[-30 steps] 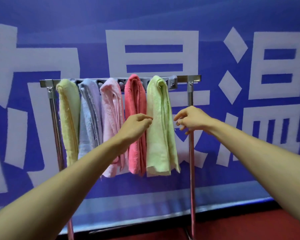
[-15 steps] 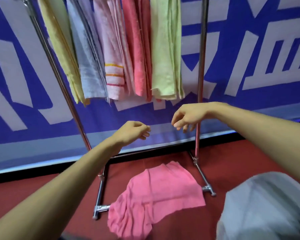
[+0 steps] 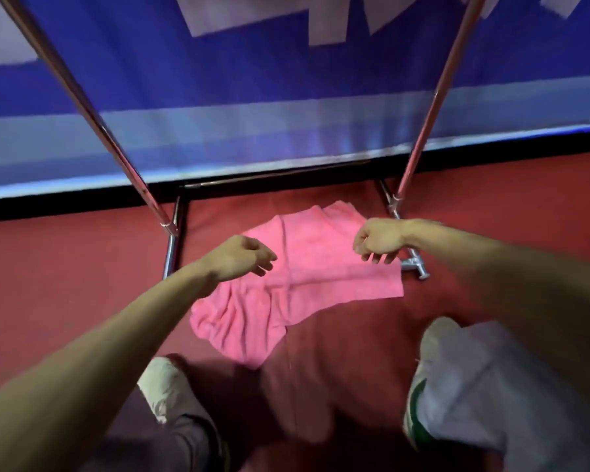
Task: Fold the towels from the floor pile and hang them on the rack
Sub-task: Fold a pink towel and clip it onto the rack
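Note:
A single pink towel (image 3: 286,294) lies crumpled and spread on the red floor between the feet of the metal rack (image 3: 99,107). My left hand (image 3: 242,255) hovers over the towel's left part, fingers loosely curled, holding nothing. Over the towel's upper right corner hangs my right hand (image 3: 377,240), fingers bent downward and empty. Only the rack's two slanting poles and floor feet show; its top bar and the hung towels are out of view.
The rack's right pole (image 3: 433,97) and right foot (image 3: 414,265) stand just beyond my right hand. A blue and white banner (image 3: 286,97) covers the wall behind. My two shoes (image 3: 164,386) (image 3: 419,396) stand on the red floor near the towel.
My view has dropped from the hung towels to the floor. Both hands have come down from the green towel on the rack to just above the pink towel.

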